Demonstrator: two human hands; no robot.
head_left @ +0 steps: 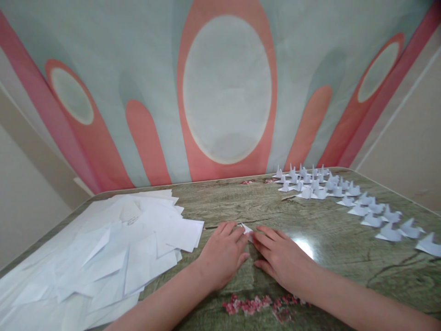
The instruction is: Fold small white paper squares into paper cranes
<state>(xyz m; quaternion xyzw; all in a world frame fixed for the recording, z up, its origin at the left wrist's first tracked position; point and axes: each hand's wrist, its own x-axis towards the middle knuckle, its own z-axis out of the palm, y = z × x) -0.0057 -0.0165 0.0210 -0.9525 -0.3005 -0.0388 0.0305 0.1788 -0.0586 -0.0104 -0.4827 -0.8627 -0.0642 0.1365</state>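
Observation:
A small piece of folded white paper (247,231) lies on the table between my two hands, with a pointed tip facing away from me. My left hand (223,253) has its bent fingertips on the paper's left side. From the right, my right hand (275,253) presses its fingertips against the other edge. Both hands rest low on the tabletop, and the fingers cover much of the paper, so its full shape is hidden.
Loose white paper sheets (144,234) are heaped on the left of the wood-patterned table (220,204). Several folded paper cranes (361,209) stand in rows along the right side. Behind the table rises a wall with a pink and grey pattern (227,92).

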